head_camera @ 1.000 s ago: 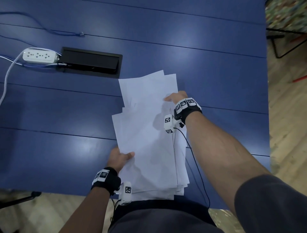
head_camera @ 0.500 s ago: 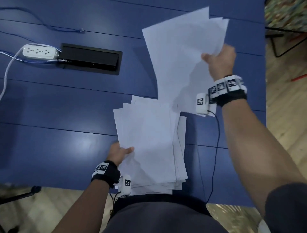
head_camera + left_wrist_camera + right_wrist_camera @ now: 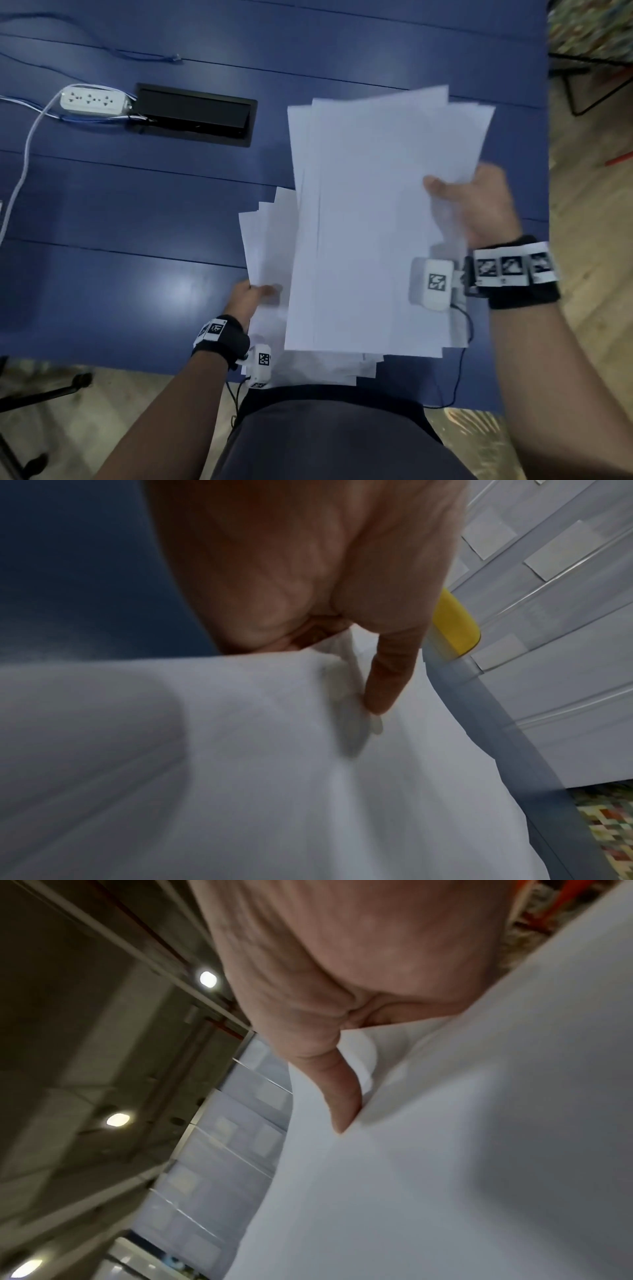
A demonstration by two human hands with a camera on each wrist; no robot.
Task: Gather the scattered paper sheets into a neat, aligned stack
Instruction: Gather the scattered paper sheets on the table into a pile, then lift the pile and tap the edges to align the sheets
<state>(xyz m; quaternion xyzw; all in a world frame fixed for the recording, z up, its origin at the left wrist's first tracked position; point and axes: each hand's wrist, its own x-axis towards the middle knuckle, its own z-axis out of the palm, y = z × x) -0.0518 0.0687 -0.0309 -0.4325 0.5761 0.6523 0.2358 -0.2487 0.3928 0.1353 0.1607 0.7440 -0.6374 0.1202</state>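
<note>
Fingers hidden beneath paper sheets (image 3: 376,212)

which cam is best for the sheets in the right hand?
Head view: it shows the whole bundle of sheets, fanned and unaligned, gripped by the right hand above the lower pile. The right wrist view shows only blurred paper under the thumb. The left wrist view shows paper, but which sheets is unclear.
</note>
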